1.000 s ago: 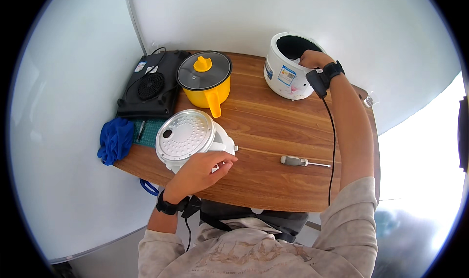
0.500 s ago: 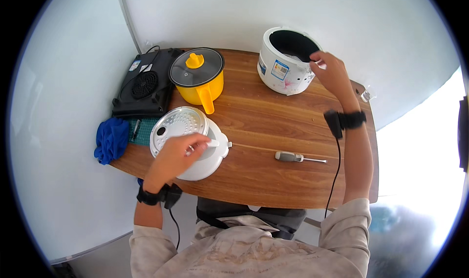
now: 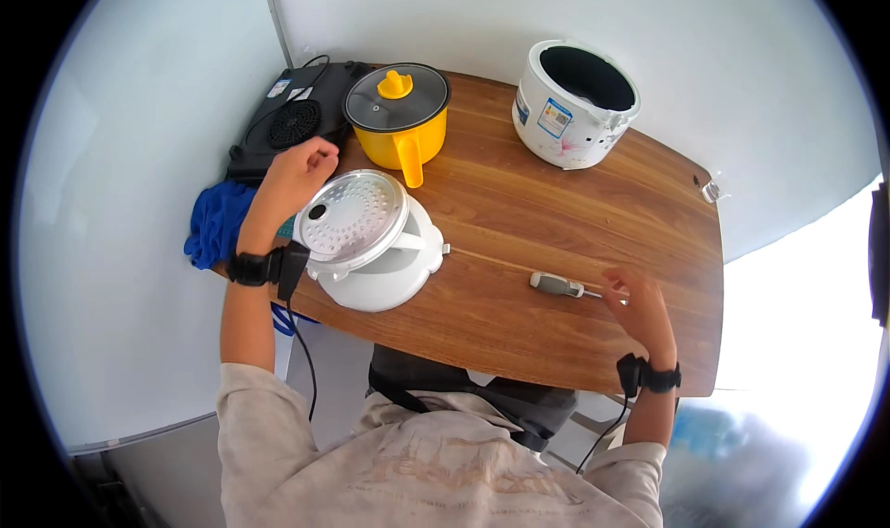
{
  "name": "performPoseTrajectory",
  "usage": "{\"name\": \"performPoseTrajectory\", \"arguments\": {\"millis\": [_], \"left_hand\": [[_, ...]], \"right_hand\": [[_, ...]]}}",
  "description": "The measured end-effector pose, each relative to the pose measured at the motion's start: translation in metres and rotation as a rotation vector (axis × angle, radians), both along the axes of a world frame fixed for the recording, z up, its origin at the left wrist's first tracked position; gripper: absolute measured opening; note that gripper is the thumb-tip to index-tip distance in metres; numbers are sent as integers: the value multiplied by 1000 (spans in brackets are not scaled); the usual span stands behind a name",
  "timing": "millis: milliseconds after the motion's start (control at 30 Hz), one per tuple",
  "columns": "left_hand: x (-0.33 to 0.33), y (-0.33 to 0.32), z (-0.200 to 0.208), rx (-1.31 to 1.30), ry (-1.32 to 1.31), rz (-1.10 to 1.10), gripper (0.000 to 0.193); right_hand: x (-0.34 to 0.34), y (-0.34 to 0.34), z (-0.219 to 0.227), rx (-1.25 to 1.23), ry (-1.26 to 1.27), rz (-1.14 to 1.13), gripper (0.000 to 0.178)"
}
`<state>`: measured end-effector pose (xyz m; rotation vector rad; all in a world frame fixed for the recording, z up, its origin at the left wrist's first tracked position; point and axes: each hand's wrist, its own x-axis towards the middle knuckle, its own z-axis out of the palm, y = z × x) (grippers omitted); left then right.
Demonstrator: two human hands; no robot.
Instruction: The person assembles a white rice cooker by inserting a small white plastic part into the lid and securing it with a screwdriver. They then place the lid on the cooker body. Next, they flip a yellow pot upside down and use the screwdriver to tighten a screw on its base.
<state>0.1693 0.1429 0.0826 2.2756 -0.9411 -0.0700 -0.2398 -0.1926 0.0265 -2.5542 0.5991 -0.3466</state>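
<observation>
My left hand (image 3: 298, 173) is raised beside the black cooktop and the perforated metal disc, its fingers curled in with nothing showing in them. That round disc (image 3: 354, 215) tops a white rice cooker lid (image 3: 375, 285), which lies near the table's front left. My right hand (image 3: 640, 313) hovers at the shaft end of a grey-handled screwdriver (image 3: 556, 285), thumb and fingers apart. Whether the fingertips touch the shaft I cannot tell. At the back right stands the white rice cooker body (image 3: 565, 120), lidless and dark inside.
A yellow pot (image 3: 399, 129) with a dark lid stands at the back, its handle toward me. Left of it lies the black cooktop (image 3: 269, 125), vents up. A blue cloth (image 3: 218, 222) sits at the left edge, a small clear object (image 3: 711, 190) at the right.
My right hand has come from the cooker body's rim to the screwdriver. My left hand has moved up and left, away from the white lid. The view has shifted slightly.
</observation>
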Motion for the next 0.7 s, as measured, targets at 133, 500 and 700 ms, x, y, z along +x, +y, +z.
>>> {"name": "performPoseTrajectory", "arguments": {"millis": [133,500,700], "left_hand": [[6,54,-36,274,-60,162,36],[3,91,-71,223,379,316,65],[3,87,-78,140,586,306,65]], "right_hand": [[-7,26,1,115,16,2,23],[82,88,15,363,94,293,21],[104,98,0,69,92,235,23]]}}
